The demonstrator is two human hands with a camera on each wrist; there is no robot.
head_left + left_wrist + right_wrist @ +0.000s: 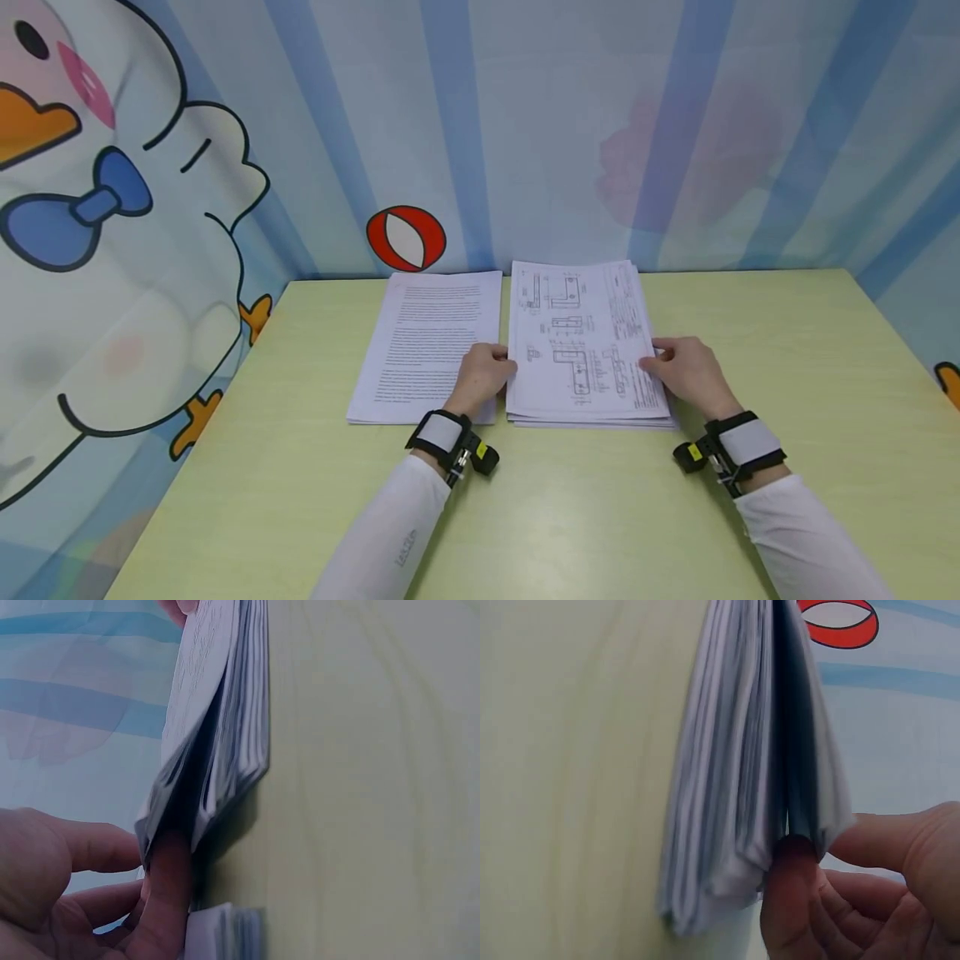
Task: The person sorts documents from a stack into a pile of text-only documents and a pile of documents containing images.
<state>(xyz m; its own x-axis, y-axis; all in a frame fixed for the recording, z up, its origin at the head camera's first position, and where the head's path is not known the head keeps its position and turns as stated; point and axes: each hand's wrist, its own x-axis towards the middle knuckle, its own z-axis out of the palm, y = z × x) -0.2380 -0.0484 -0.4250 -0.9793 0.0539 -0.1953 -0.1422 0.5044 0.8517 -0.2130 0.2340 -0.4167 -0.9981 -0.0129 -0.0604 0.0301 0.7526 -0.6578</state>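
A stack of paper sheets [581, 342] printed with technical drawings lies on the table, right of the middle. My left hand [482, 375] pinches the top sheets at the stack's left edge, thumb above and fingers beneath. At the right edge, my right hand [690, 373] pinches the same top sheets. Both wrist views show this upper layer [825, 772] lifted, with a dark gap between it and the lower sheets [244, 727]. A second stack of paper [427, 350], covered in lines of text, lies just left, partly behind my left hand.
The pale yellow-green table [787, 358] carries both stacks near its back edge. Behind it hangs a blue striped backdrop [555, 125] with a cartoon duck [127, 308] at the left and a red-and-white ball [431, 237] printed on it.
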